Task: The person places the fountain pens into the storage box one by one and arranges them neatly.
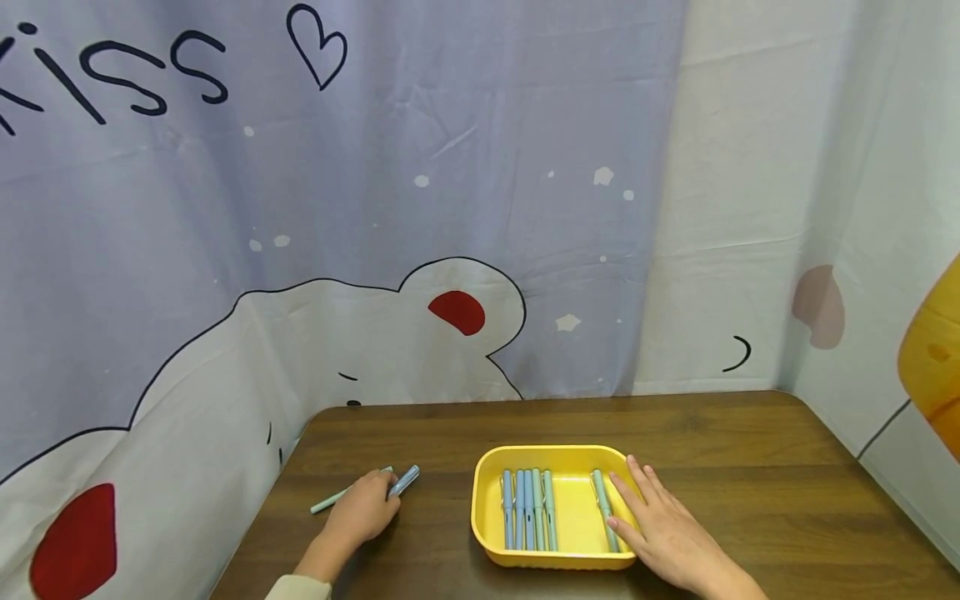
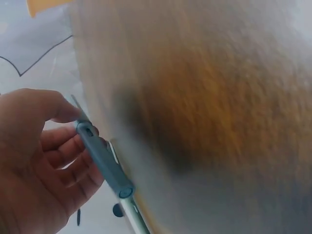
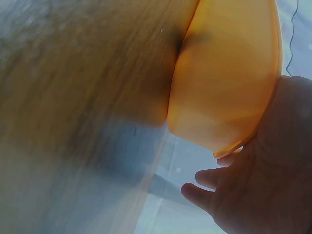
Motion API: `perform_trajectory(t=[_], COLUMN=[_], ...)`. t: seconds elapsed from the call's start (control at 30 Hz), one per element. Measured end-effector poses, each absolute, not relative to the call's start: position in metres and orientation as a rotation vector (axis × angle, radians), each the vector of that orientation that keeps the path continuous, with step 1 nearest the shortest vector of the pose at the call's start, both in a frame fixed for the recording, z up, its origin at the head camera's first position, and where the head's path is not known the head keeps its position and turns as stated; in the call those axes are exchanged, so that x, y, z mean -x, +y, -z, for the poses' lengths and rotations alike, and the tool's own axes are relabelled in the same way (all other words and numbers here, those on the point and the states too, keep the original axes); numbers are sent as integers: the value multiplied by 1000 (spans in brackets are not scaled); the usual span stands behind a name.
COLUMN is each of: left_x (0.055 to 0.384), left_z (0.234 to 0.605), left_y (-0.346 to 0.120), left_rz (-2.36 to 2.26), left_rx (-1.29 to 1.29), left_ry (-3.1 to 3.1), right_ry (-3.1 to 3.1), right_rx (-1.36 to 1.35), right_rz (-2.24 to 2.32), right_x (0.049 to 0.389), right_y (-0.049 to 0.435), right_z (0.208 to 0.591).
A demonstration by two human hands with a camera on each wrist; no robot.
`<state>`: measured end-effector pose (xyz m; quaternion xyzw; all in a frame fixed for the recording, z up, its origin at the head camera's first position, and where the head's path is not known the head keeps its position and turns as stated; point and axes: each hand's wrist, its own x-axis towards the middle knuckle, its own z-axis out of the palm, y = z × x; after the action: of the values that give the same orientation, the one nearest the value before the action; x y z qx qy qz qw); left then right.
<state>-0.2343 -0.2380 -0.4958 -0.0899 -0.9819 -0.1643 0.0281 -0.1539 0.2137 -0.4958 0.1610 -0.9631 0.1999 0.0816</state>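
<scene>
On the left side of the table my left hand (image 1: 362, 508) pinches a blue pen (image 1: 405, 481) between thumb and fingers. The left wrist view shows the blue pen (image 2: 106, 162) at the fingertips, its clip along one side. A pale green pen (image 1: 327, 502) lies by the same hand, partly hidden under it. My right hand (image 1: 667, 533) rests at the right rim of a yellow tray (image 1: 558, 560), fingers extended and spread, thumb over the edge. Inside the tray, several blue pens (image 1: 519, 512) and green pens (image 1: 550, 512) stand side by side; another green pen (image 1: 606, 510) lies apart near the right wall.
The brown wooden table (image 1: 720, 450) reaches back to a printed curtain (image 1: 465, 167) that hangs behind it and along both sides. Between the left hand and the tray runs a stretch of table top.
</scene>
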Motion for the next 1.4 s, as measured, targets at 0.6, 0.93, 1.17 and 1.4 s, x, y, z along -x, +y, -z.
perform_trajectory(t=[0.6, 0.93, 1.17, 1.4], left_x=[225, 218, 214, 216], left_z=[476, 465, 462, 459], left_y=[-210, -196, -182, -167], left_rz=[1262, 1618, 1836, 2065], left_rx=[241, 140, 189, 220], left_ry=[-2854, -2775, -2738, -2659], right_ry=[-2892, -2861, -2874, -2861], right_rx=[-464, -485, -478, -485], right_rz=[-589, -556, -538, -508], right_x=[151, 152, 151, 151], right_y=[216, 214, 212, 212], right_z=[493, 494, 495, 495])
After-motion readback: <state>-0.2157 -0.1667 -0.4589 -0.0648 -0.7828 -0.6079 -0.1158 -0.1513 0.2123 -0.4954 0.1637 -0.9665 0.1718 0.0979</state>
